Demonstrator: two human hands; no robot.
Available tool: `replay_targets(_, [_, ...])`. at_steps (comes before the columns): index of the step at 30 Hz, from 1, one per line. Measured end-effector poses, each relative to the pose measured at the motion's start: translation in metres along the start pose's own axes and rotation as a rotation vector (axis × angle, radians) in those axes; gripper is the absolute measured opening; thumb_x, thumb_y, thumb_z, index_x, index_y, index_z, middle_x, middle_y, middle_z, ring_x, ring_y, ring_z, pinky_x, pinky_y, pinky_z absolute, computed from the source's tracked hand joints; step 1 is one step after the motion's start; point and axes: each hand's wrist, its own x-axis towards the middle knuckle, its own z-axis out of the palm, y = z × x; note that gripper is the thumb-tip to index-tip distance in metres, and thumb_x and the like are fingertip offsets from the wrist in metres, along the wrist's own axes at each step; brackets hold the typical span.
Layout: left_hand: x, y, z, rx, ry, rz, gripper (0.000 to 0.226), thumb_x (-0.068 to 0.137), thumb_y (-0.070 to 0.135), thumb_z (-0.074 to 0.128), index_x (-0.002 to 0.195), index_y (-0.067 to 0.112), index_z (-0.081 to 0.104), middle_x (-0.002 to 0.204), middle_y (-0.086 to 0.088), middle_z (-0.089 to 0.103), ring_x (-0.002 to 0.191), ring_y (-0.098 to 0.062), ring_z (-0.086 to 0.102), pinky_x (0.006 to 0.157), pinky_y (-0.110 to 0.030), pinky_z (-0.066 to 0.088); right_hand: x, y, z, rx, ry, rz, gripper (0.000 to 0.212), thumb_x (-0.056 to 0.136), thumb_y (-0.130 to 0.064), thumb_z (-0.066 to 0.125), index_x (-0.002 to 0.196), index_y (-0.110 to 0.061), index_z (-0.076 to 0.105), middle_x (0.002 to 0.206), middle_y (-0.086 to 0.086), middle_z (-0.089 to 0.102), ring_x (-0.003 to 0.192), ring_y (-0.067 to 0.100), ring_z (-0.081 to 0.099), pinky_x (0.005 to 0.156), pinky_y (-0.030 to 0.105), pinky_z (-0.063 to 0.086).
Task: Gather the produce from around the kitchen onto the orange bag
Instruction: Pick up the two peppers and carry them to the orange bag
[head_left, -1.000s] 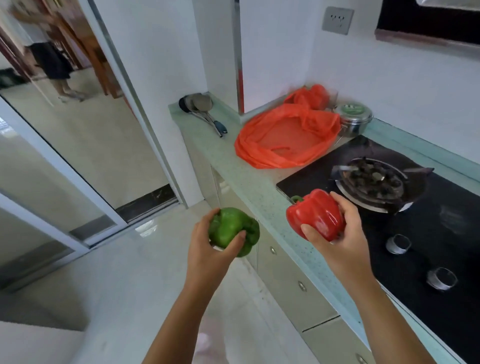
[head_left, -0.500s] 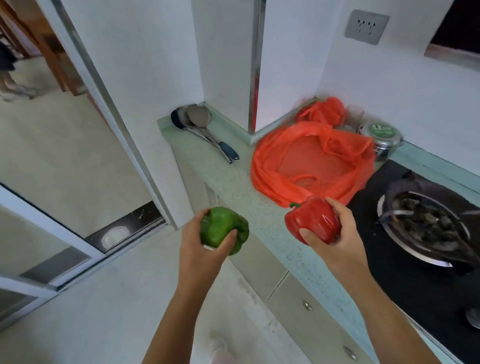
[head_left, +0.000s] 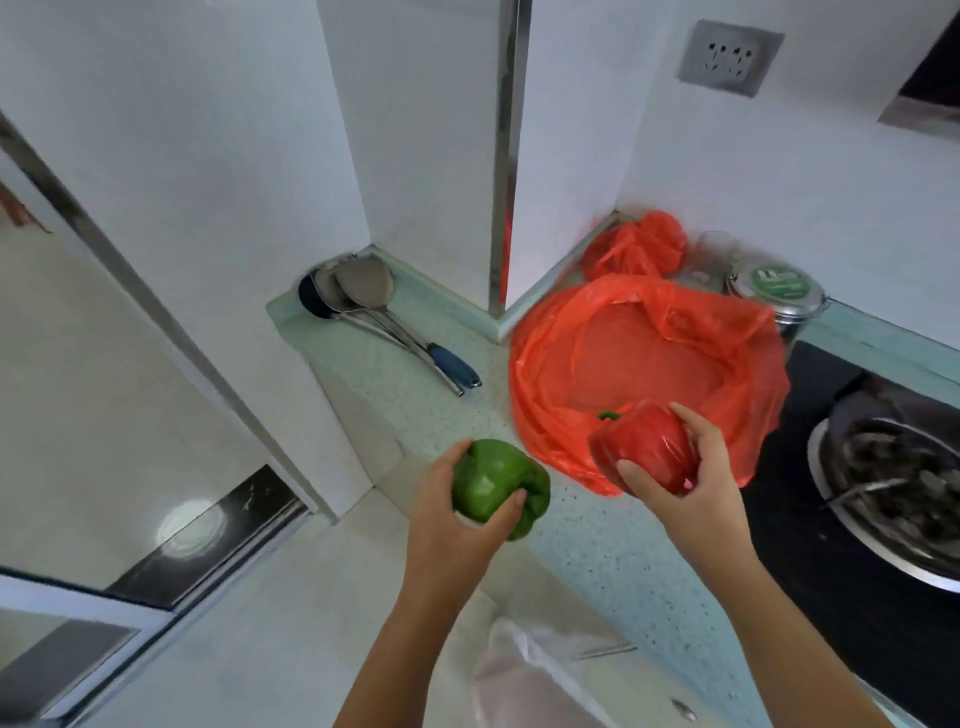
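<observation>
An orange plastic bag (head_left: 639, 358) lies spread open on the pale green counter (head_left: 415, 395), in the corner by the wall. My right hand (head_left: 691, 488) grips a red bell pepper (head_left: 644, 447) and holds it over the bag's near edge. My left hand (head_left: 457, 519) grips a green bell pepper (head_left: 493, 483) over the counter's front edge, left of the bag. Nothing lies inside the bag.
Metal ladles with a blue handle (head_left: 384, 317) lie on the counter left of the bag. A lidded steel pot (head_left: 779, 291) and a second crumpled orange bag (head_left: 639, 249) sit behind it. The black hob (head_left: 810, 525) with a burner (head_left: 898, 483) is at the right.
Both hands have moved forward with their peppers. The red pepper has gone from in front of the bag to over its near edge, and the bag looms larger.
</observation>
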Motion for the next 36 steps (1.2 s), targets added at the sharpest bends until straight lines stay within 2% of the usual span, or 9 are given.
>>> replay_targets(2, [0.024, 0.001, 0.008, 0.017, -0.048, 0.029, 0.070, 0.056, 0.057, 0.067, 0.119, 0.043, 0.042, 0.117, 0.020, 0.044, 0.105, 0.002, 0.048, 0.089, -0.033, 0.051, 0.020, 0.005, 0.003, 0.023, 0.033, 0.021, 0.071, 0.071, -0.017, 0.077, 0.127, -0.033, 0.038, 0.126, -0.002, 0.044, 0.110, 0.016, 0.047, 0.089, 0.030, 0.042])
replay_targets(5, [0.062, 0.003, 0.020, 0.059, -0.121, 0.082, 0.070, 0.057, 0.059, 0.065, 0.121, 0.043, 0.040, 0.118, 0.017, 0.044, 0.106, 0.006, 0.045, 0.089, -0.027, 0.049, 0.053, 0.011, 0.009, 0.040, 0.100, 0.052, 0.070, 0.071, -0.017, 0.077, 0.126, -0.032, 0.038, 0.124, -0.003, 0.043, 0.109, 0.014, 0.046, 0.092, 0.031, 0.041])
replay_targets(8, [0.103, 0.004, 0.037, 0.116, -0.201, 0.138, 0.071, 0.060, 0.059, 0.065, 0.125, 0.039, 0.041, 0.120, 0.016, 0.045, 0.110, 0.007, 0.043, 0.091, -0.026, 0.047, 0.090, 0.021, 0.012, 0.041, 0.155, 0.086, 0.069, 0.071, -0.015, 0.077, 0.128, -0.027, 0.040, 0.123, -0.004, 0.043, 0.109, 0.014, 0.045, 0.084, 0.018, 0.045])
replay_targets(10, [0.129, 0.005, 0.051, 0.133, -0.264, 0.160, 0.069, 0.061, 0.058, 0.066, 0.123, 0.041, 0.041, 0.119, 0.020, 0.045, 0.110, 0.006, 0.043, 0.091, -0.026, 0.046, 0.114, 0.029, 0.010, 0.028, 0.192, 0.111, 0.071, 0.070, -0.016, 0.078, 0.130, -0.025, 0.040, 0.124, -0.004, 0.043, 0.109, 0.013, 0.045, 0.079, 0.008, 0.039])
replay_targets(15, [0.184, 0.012, 0.099, 0.143, -0.382, 0.164, 0.064, 0.059, 0.058, 0.066, 0.116, 0.051, 0.038, 0.119, 0.024, 0.042, 0.111, 0.013, 0.039, 0.091, -0.013, 0.039, 0.155, 0.052, -0.004, 0.010, 0.287, 0.162, 0.070, 0.070, -0.018, 0.078, 0.129, -0.024, 0.041, 0.124, -0.005, 0.045, 0.111, 0.011, 0.045, 0.091, 0.024, 0.034])
replay_targets(19, [0.213, 0.013, 0.139, 0.181, -0.439, 0.241, 0.066, 0.062, 0.055, 0.067, 0.121, 0.044, 0.039, 0.118, 0.025, 0.042, 0.111, 0.014, 0.038, 0.087, -0.001, 0.030, 0.175, 0.073, -0.018, -0.031, 0.333, 0.215, 0.072, 0.069, -0.021, 0.079, 0.130, -0.023, 0.041, 0.129, -0.002, 0.045, 0.116, 0.013, 0.045, 0.098, 0.032, 0.038])
replay_targets(25, [0.251, 0.006, 0.186, 0.228, -0.517, 0.308, 0.071, 0.063, 0.051, 0.068, 0.126, 0.026, 0.045, 0.118, 0.012, 0.046, 0.113, 0.010, 0.039, 0.092, -0.002, 0.027, 0.194, 0.096, -0.027, -0.011, 0.386, 0.279, 0.073, 0.069, -0.023, 0.079, 0.130, -0.026, 0.040, 0.128, -0.003, 0.044, 0.118, 0.014, 0.045, 0.102, 0.036, 0.038])
replay_targets(31, [0.273, -0.007, 0.222, 0.308, -0.634, 0.373, 0.075, 0.062, 0.051, 0.065, 0.128, 0.019, 0.045, 0.123, 0.002, 0.044, 0.117, -0.008, 0.042, 0.098, -0.008, 0.027, 0.212, 0.114, -0.036, -0.057, 0.410, 0.302, 0.074, 0.070, -0.023, 0.079, 0.132, -0.025, 0.038, 0.122, -0.006, 0.040, 0.111, 0.005, 0.040, 0.095, 0.023, 0.032])
replay_targets(36, [0.294, -0.016, 0.243, 0.359, -0.616, 0.411, 0.077, 0.063, 0.049, 0.064, 0.128, 0.013, 0.045, 0.123, -0.002, 0.043, 0.118, -0.016, 0.041, 0.103, -0.015, 0.027, 0.235, 0.128, -0.032, -0.084, 0.405, 0.309, 0.076, 0.070, -0.024, 0.078, 0.133, -0.023, 0.037, 0.121, -0.008, 0.038, 0.111, 0.001, 0.037, 0.093, 0.017, 0.029])
